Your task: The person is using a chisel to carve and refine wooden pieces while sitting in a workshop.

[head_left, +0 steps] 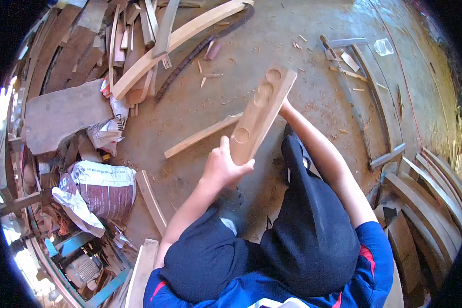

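A pale wooden board (255, 120) with several shallow round recesses in its face is held up at a slant between my knees. My left hand (223, 167) is closed round its near end, thumb on the right edge and fingers along the left. Behind the upper right edge, my right hand (285, 108) supports the board, its fingers mostly hidden by the wood. Beneath the board, a loose wooden strip (203, 136) lies on the floor.
A curved beam (177, 43) and stacked timber fill the upper left. Printed sacks (105, 190) and a motor in a blue frame (84, 271) stand at left. A wooden frame (377, 97) lies at right above curved pieces (421, 215). Shavings and a clear plastic cup (383, 47) litter the floor.
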`<state>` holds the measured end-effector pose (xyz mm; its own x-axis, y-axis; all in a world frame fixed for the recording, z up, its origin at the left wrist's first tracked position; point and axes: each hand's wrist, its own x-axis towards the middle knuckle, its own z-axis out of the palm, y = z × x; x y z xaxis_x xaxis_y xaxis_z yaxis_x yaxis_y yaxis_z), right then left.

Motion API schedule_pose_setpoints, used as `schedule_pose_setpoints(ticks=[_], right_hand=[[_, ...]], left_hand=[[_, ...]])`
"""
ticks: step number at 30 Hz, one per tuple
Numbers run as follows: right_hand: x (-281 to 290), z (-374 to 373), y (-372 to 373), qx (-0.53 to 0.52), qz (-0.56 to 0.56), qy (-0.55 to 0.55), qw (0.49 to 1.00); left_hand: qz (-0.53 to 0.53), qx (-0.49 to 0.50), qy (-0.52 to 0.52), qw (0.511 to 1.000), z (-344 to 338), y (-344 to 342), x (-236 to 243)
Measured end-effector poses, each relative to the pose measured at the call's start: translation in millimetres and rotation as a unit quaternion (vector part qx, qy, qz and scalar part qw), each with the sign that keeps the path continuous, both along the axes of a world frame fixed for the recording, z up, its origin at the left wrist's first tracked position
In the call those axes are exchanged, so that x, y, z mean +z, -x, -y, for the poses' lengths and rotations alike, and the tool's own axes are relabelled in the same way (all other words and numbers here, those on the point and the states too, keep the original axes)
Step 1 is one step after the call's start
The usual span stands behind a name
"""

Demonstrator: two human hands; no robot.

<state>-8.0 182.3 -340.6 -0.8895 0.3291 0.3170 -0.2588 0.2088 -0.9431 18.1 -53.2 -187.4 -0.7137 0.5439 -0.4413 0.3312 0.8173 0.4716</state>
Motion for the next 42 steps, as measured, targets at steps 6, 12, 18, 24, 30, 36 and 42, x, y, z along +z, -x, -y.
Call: schedule_pose_setpoints(ticks=[6, 12, 18, 24, 30, 36, 42], right_hand=[[5.5, -7.5, -4.0, -0.058, 0.131, 0.073, 0.987], [59.0, -59.8, -25.8, -0.168, 0.0, 0.305, 0.937], [128.2, -84.3, -67.5, -0.129, -0.151, 0.373, 0.906], [118.6, -72.4, -66.7, -0.148, -0.045, 0.299, 0.942], [100.1, -61.4, -63.0, -0.169, 0.024, 0.234, 0.957], [84.0, -46.2, -72.2, -0.202, 0.054, 0.284, 0.936], [69.9, -44.9, -78.1, -0.163, 0.064, 0.284, 0.943]], left_hand=[[0.056, 0.07, -0.127, 0.988, 40.5, -0.5, -10.0], [0.039, 0.193, -0.099, 0.975, 100.9, -7.2, -66.2], [0.131, 0.304, 0.0, 0.944, 140.1, -26.2, -87.9], [0.073, 0.333, -0.036, 0.939, 146.0, -11.4, -87.0], [-0.097, 0.054, 0.018, 0.994, 133.5, 5.8, -105.8], [-0.196, -0.126, 0.013, 0.972, 115.3, 16.0, -152.2], [-0.211, -0.146, -0.073, 0.964, 97.4, 56.5, -163.3]])
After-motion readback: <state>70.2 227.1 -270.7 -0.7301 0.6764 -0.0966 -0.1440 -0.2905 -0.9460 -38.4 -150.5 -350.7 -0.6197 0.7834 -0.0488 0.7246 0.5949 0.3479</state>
